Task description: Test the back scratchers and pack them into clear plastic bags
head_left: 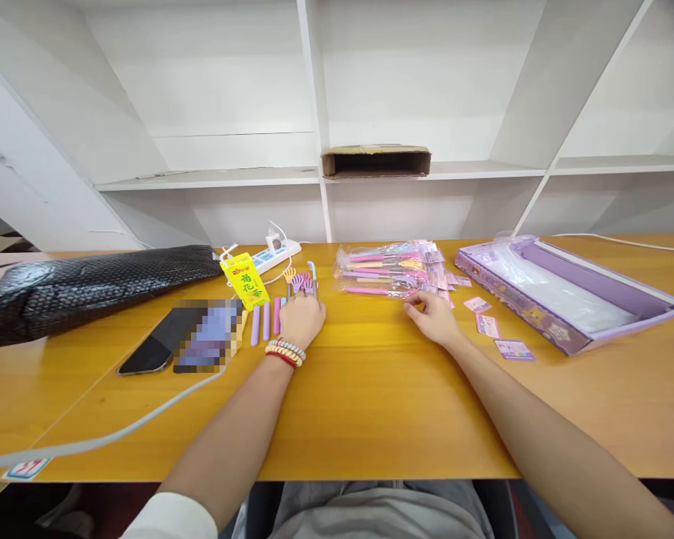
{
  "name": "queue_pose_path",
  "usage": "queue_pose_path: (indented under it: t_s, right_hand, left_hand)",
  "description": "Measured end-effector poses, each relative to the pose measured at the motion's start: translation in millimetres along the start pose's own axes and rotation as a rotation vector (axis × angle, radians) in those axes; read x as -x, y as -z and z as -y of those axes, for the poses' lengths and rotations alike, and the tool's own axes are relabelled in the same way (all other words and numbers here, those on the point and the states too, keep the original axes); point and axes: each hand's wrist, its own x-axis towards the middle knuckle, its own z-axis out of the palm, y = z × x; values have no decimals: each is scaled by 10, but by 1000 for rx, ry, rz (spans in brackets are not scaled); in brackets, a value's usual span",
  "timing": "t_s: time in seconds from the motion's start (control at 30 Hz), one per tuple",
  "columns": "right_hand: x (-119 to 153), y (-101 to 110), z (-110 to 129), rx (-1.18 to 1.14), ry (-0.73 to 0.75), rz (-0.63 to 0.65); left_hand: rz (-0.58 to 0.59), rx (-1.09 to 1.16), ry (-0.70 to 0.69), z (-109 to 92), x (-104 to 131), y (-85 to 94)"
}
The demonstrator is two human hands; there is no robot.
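My left hand [303,316] is at the right end of a row of small pastel pieces, its fingers curled down over them; what they hold is hidden. Purple sticks [266,322] and a pink stick [277,316] lie just left of it, and claw-shaped pink and purple pieces [302,282] show beyond the knuckles. My right hand [431,316] rests on the wooden table with thumb and forefinger brought together, near the front edge of a pile of clear packets [396,268] holding colourful pens. Anything between those fingertips is too small to tell.
An open purple box [567,288] is at right, with small cards [487,325] beside it. Left are a yellow packet [246,281], a dark phone [157,340], a black wrapped bundle [101,284], a power strip [278,257] and a white cable [146,418]. White shelves stand behind.
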Motion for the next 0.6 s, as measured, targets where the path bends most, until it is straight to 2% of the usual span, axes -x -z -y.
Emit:
queue_pose_path:
  t_s: [0.1, 0.17, 0.27, 0.37, 0.5, 0.6]
  right_hand:
    - [3, 22, 52, -14, 25, -22]
    - [23, 33, 120, -46, 45, 2]
    - [71, 30, 247, -202, 54, 154]
    - [111, 2, 338, -404, -27, 280]
    - [122, -43, 334, -532, -184, 374]
    - [120, -67, 287, -624, -207, 432]
  left_hand:
    - [-105, 59, -79, -53, 45, 73]
    - [-131, 130, -185, -155, 133, 147]
    - [-128, 230, -404, -377, 326, 248]
    - [-125, 309, -591, -572, 500, 295]
    - [-37, 425, -616, -637, 572, 284]
    - [52, 443, -647, -590, 541, 266]
